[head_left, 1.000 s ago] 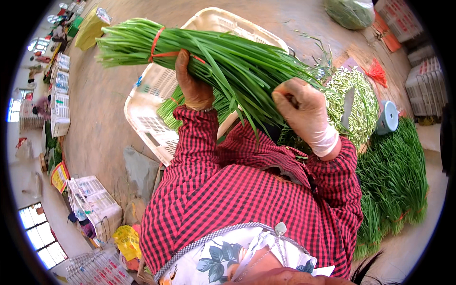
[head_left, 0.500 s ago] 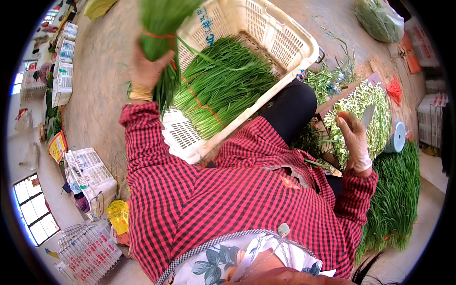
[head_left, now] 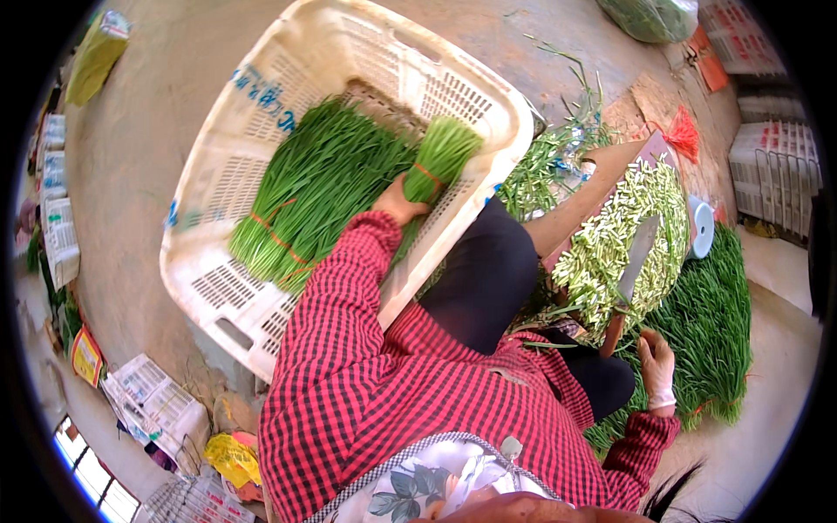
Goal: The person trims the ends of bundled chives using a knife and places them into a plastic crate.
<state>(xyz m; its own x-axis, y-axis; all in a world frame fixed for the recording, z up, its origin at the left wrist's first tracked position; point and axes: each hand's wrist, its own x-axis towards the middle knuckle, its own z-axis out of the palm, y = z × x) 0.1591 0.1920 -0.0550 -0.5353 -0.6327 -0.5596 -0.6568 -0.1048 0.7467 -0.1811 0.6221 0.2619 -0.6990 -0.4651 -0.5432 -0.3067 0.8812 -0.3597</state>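
Observation:
My left hand point(head_left: 401, 206) is closed around a bunch of garlic chives point(head_left: 446, 150) tied with a red band. It holds the bunch inside the white plastic crate point(head_left: 199, 179), along the right wall, pale cut ends toward the far side. Beside it lie more garlic chives point(head_left: 327, 170) with red bands, their pale ends toward the near left. My right hand point(head_left: 656, 370) hangs empty, fingers loosely bent and apart, near the wooden handle of a knife point(head_left: 639, 253). The knife rests on a heap of short cut stem pieces point(head_left: 584, 266).
Dense green chives point(head_left: 719, 322) lie on the right, with a light-blue round object point(head_left: 700, 227) by the heap. Loose trimmings point(head_left: 536, 179) litter the floor beyond my knee. A red string tassel point(head_left: 682, 135) and a stuffed plastic bag point(head_left: 649, 17) are farther off. White crates point(head_left: 157, 401) line the left.
My left hand has brought the bunch down from above the crate's far left to its right side. My right hand has moved from over the cut pieces nearer to my body.

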